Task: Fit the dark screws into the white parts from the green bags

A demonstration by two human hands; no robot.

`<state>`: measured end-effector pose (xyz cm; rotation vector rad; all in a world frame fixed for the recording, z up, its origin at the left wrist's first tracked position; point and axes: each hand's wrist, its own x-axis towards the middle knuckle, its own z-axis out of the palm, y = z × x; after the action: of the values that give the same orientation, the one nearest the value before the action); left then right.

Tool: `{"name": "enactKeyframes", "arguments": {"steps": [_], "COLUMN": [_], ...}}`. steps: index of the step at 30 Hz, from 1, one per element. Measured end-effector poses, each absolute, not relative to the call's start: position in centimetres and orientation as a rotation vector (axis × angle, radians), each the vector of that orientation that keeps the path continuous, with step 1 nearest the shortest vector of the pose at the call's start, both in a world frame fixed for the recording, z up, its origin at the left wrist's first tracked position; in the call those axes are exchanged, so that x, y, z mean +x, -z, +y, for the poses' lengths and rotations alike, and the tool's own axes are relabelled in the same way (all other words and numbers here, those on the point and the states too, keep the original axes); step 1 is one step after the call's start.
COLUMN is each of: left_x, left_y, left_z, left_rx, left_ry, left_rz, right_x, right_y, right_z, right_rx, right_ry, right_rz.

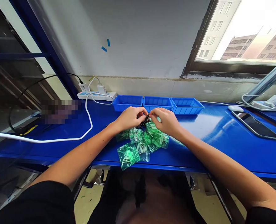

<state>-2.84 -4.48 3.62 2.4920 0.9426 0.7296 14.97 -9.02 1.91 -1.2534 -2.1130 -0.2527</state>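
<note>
My left hand [131, 118] and my right hand [165, 122] meet over the blue worktable [186, 155], thumb and fingers pinched together. Whatever sits between the fingertips is too small to make out; it looks dark. Just beneath them lies a pile of small, thin black pieces [142, 122], partly covered by the fingers. Nearer the table's front edge are several clear greenish plastic packets [128, 155] holding small green and whitish pieces. Part of this heap runs under my right hand.
Three blue plastic bins [128, 103] stand in a row behind my hands. A white cable [58, 140] crosses the left side from a power strip [82, 95]. On the right lies a phone [254, 123]. A blurred patch [58, 112] hides something at left.
</note>
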Motion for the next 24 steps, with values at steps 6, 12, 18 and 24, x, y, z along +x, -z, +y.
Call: {"name": "enactKeyframes", "arguments": {"steps": [6,12,18,24], "left_x": [-2.8,-2.8,-2.78,-2.78], "left_y": [-3.71,-3.88,-3.79,-3.86], "left_z": [-4.54,-4.58,-4.47,-4.56], "left_rx": [2.462,2.445,2.422,2.433], "left_ry": [-0.734,-0.74,-0.755,-0.743], "left_rz": [0.931,0.926,0.931,0.961], "right_x": [14.92,14.81,14.86,14.88], "right_y": [-1.93,-2.06,-2.04,-1.91], "right_z": [-9.04,-9.15,-9.15,-9.12], "right_rx": [-1.267,-1.283,-1.299,-1.285], "right_ry": [0.252,0.235,0.222,0.23], "right_rz": [-2.104,-2.114,-2.112,-2.12]}}
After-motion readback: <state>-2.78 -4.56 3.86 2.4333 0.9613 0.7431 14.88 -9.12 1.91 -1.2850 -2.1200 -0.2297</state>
